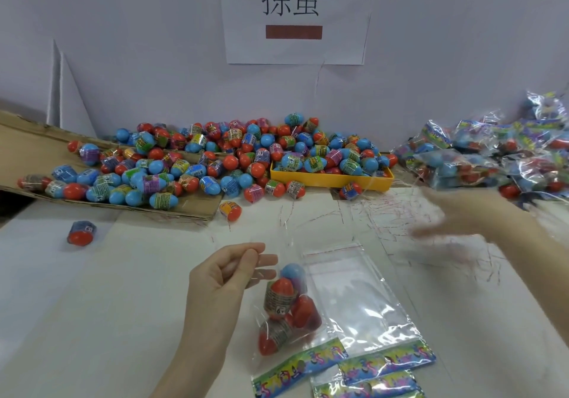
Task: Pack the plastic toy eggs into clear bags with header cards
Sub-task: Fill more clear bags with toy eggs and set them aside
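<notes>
My left hand (229, 277) pinches the open top edge of a clear bag (284, 314) that holds several red and blue toy eggs and has a colourful header card (295, 367) at its bottom end. My right hand (462, 222) is blurred, held over the table to the right with fingers spread and nothing in it. A flat stack of clear bags with header cards (363, 305) lies just right of the filled bag. A large heap of loose eggs (215, 157) spreads along the wall.
A yellow tray (332, 179) full of eggs sits at centre back. Flattened cardboard (27, 151) carries eggs on the left. Packed bags (492, 157) pile up at right. One egg (81, 233) lies alone at left, another (231, 210) near the cardboard's edge. Thin red strips litter the table.
</notes>
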{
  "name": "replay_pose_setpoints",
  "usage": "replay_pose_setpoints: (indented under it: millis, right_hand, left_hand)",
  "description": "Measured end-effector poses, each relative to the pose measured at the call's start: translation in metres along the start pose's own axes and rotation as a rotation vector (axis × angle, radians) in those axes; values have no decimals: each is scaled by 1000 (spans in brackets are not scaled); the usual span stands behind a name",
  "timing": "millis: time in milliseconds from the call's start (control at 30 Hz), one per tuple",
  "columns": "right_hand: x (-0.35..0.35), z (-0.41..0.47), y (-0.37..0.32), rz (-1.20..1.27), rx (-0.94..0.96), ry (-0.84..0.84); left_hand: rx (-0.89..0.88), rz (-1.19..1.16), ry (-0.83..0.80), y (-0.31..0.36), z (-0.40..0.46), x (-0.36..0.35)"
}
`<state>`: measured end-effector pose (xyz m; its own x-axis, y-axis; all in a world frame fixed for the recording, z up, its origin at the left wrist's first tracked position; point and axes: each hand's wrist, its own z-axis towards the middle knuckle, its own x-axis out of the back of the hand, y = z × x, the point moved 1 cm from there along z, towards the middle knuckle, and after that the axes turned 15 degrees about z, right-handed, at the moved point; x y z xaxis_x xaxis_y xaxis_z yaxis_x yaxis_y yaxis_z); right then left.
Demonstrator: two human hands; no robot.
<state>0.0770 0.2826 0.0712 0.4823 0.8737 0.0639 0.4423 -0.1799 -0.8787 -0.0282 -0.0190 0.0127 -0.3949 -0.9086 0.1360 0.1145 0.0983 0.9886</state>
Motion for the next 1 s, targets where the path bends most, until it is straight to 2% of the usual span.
replay_pose_setpoints:
  millis: [33,67,100,133,167,200,233,267,300,333,367,400,433,467,500,567,600,633,667,700,733,767,800,833,867,933,967,1000]
  right_hand:
    - [-6,8,-5,11,-123,16]
    - [-6,15,-12,136,0,-9]
    - [-6,9,1,316,-192,-151]
    - [0,-11,9,69,-85,-163]
    - [6,-13,18,4,79,-149]
    - [17,-8,26,112,157,-101]
    - [25,-1,17,128,80,-95]
    - [11,1,15,15,-34,-71]
    - [9,2,11,42,-60,-109]
    - [3,12,9,176,-47,-20]
    - [0,6,14,112,-44,-47]
    - [1,-5,15,15,64,30]
    - [7,10,24,317,48,58]
    - [14,6,25,281,70,27]
    - [6,9,25,165,45,84]
    - [-2,16,12,356,114,27]
    - [-7,8,11,354,171,-122]
    - [-8,7,9,307,280,-53]
    - [-13,9,8,307,264,31]
    - [-13,10,10,137,341,146]
    - [-15,12,11,113,380,317]
    - [-15,19,11,233,449,315]
    - [-21,17,9,274,488,223]
    - [-21,14,15,177,491,237]
    - [-24,10,18,-17,518,328]
    - [-31,8,25,-465,538,604]
    - [-42,7,30,-616,609,625]
    - [-55,5,32,-547,595,446]
  left_hand:
    - [-1,1,2,0,0,0]
    - [-1,2,6,0,0,-1]
    - [3,4,8,0,1,-1]
    - [8,8,5,0,0,-2]
    - [8,12,0,0,0,-3]
    - [3,12,-3,1,0,-3]
    - [-2,11,-4,1,0,-3]
    - [-6,11,-5,2,1,-3]
    - [-11,11,-3,2,1,-2]
    - [-14,9,4,2,2,-2]
    - [-10,11,4,1,2,-2]
    - [-5,15,-3,1,2,-3]
    - [-1,13,-10,1,1,-3]
    - [-2,9,-11,0,2,-4]
    - [-6,7,-10,0,2,-3]
    - [-15,3,-8,-1,3,-3]
    - [-16,3,-8,-1,3,-4]
    - [-16,3,-11,-1,3,-4]
    - [-17,4,-12,-1,3,-5]
    - [-22,6,-15,-1,3,-5]
    - [-31,10,-18,0,3,-5]
    - [-42,7,-19,0,3,-4]
    - [-55,5,-17,0,3,-4]
    - [-63,6,-25,0,3,-3]
    - [-70,6,-36,0,2,-4]
    - [-76,-17,-57,0,2,-4]
    - [-67,-36,-69,1,2,-5]
    - [-55,-58,-82,0,2,-5]
